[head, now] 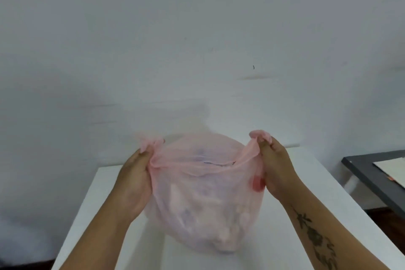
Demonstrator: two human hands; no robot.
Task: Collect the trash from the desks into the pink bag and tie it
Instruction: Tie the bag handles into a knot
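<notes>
White desk (105, 215), mid-surface: pink bag (203, 208), filled. Left hand (135, 182), right hand (276, 169) each pinch a mouth corner. Collection apparently done; knot outstanding.

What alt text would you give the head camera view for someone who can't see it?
The left hand and right hand each grip a handle of a full, translucent pink bag, holding it open and untied on a white desk. A dark desk with a paper sheet stands at the right, before a pale wall.
</notes>
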